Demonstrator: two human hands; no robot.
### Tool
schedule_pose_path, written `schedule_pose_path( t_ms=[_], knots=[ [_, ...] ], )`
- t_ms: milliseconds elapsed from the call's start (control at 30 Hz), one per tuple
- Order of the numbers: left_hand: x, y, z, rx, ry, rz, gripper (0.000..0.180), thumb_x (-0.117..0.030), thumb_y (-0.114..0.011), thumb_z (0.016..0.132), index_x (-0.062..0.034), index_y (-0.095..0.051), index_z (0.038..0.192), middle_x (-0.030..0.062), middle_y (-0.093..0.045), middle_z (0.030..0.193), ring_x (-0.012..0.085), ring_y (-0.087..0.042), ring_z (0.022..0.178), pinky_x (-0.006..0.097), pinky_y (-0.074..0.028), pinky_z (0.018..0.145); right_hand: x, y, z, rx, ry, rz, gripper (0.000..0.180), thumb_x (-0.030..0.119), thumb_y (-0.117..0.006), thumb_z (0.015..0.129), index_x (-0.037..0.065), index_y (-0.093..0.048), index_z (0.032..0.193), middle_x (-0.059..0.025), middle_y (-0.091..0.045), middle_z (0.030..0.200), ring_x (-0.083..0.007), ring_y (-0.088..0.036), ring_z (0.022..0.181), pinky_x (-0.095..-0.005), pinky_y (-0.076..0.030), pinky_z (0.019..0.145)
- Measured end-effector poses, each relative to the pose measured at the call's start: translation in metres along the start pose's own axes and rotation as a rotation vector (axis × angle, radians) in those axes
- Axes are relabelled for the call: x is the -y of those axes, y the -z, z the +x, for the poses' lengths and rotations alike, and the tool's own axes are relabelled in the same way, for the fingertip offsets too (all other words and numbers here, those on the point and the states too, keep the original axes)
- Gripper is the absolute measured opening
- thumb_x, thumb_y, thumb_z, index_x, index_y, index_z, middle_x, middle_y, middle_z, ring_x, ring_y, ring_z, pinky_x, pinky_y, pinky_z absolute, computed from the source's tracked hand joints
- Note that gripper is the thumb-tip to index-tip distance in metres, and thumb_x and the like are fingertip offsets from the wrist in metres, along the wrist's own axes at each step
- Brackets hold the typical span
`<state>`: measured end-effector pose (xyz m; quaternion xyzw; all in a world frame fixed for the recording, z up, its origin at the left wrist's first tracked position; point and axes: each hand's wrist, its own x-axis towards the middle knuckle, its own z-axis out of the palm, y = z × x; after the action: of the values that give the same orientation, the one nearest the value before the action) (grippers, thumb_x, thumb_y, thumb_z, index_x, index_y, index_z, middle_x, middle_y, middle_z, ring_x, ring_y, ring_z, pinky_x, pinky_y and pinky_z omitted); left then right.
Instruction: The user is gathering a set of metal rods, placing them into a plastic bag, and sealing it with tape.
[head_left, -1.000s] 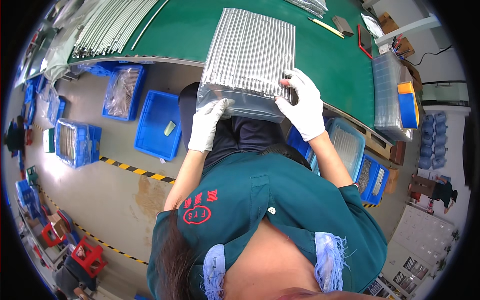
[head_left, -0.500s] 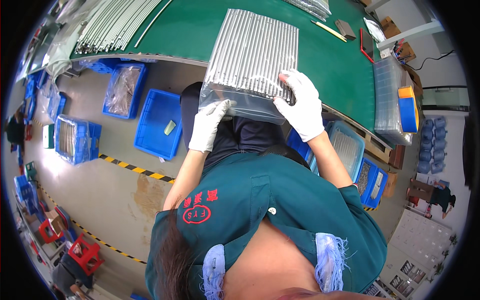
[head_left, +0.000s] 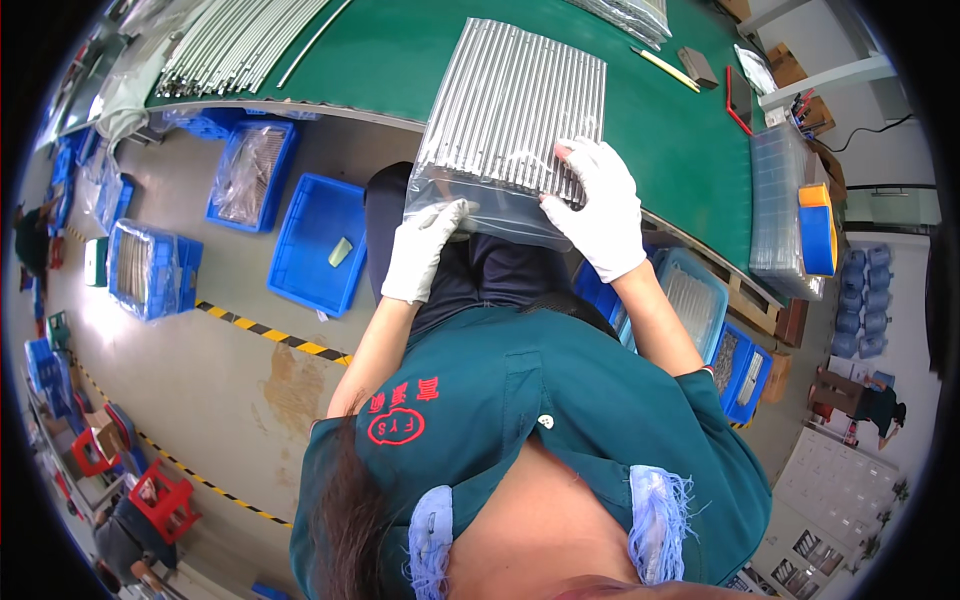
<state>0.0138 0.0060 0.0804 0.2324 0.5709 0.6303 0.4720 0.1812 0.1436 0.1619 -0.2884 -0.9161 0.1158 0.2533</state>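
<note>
A clear plastic bag [head_left: 505, 120] packed with a flat row of thin silver metal rods lies on the green table [head_left: 420, 50], its open end hanging over the near edge. My left hand [head_left: 425, 248], in a white glove, grips the bag's lower left corner. My right hand [head_left: 600, 205], also gloved, presses down on the rods near the bag's lower right and holds the plastic there.
Loose long metal rods [head_left: 235, 40] lie at the table's far left. Blue bins [head_left: 318, 245] stand on the floor at left, more blue bins [head_left: 700, 300] at right. A stack of clear trays [head_left: 780, 200] and a blue and orange object [head_left: 818, 228] sit at right.
My right hand has slid a little lower along the bag's near edge; the left hand keeps its grip on the corner. The bag has barely moved.
</note>
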Motion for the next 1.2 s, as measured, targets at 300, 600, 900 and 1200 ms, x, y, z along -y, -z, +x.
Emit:
schedule_pose_path(
  t_ms=[300, 600, 900, 1200],
  knots=[
    [-0.004, -0.001, -0.001, 0.016, 0.017, 0.016, 0.025, -0.021, -0.057, 0.091, -0.0002, -0.068, 0.101, 0.0070, -0.068, 0.087, 0.0112, -0.062, 0.080, 0.025, -0.048, 0.076, 0.004, -0.006, 0.006, -0.046, 0.087, -0.017, 0.045, 0.018, -0.069, 0.065, 0.005, -0.060, 0.107, -0.0086, -0.060, 0.106, -0.0298, -0.053, 0.105, -0.0402, -0.040, 0.095],
    [-0.006, 0.000, -0.004, 0.003, -0.039, 0.059, 0.025, -0.020, -0.057, 0.091, 0.0007, -0.068, 0.099, 0.0065, -0.068, 0.091, 0.0100, -0.062, 0.082, 0.024, -0.048, 0.077, 0.004, -0.013, 0.007, -0.066, 0.115, -0.014, 0.045, 0.018, -0.070, 0.064, 0.005, -0.060, 0.106, -0.0114, -0.060, 0.104, -0.0306, -0.054, 0.101, -0.0400, -0.043, 0.091],
    [-0.014, 0.002, -0.003, -0.084, -0.066, 0.091, 0.026, -0.021, -0.056, 0.091, 0.0005, -0.068, 0.099, 0.0066, -0.069, 0.086, 0.0095, -0.061, 0.080, 0.024, -0.047, 0.077, 0.007, -0.014, 0.009, -0.041, 0.081, -0.001, 0.044, 0.013, -0.072, 0.065, 0.006, -0.062, 0.107, -0.0138, -0.061, 0.106, -0.0303, -0.058, 0.102, -0.0370, -0.046, 0.090],
    [-0.008, 0.003, -0.001, -0.055, -0.074, 0.044, 0.025, -0.017, -0.057, 0.091, 0.0027, -0.067, 0.101, 0.0069, -0.069, 0.091, 0.0093, -0.061, 0.081, 0.023, -0.047, 0.076, 0.009, -0.017, 0.014, -0.034, 0.094, 0.016, 0.043, 0.012, -0.072, 0.065, 0.005, -0.062, 0.107, -0.0132, -0.062, 0.106, -0.0293, -0.058, 0.101, -0.0358, -0.046, 0.090]
  ],
)
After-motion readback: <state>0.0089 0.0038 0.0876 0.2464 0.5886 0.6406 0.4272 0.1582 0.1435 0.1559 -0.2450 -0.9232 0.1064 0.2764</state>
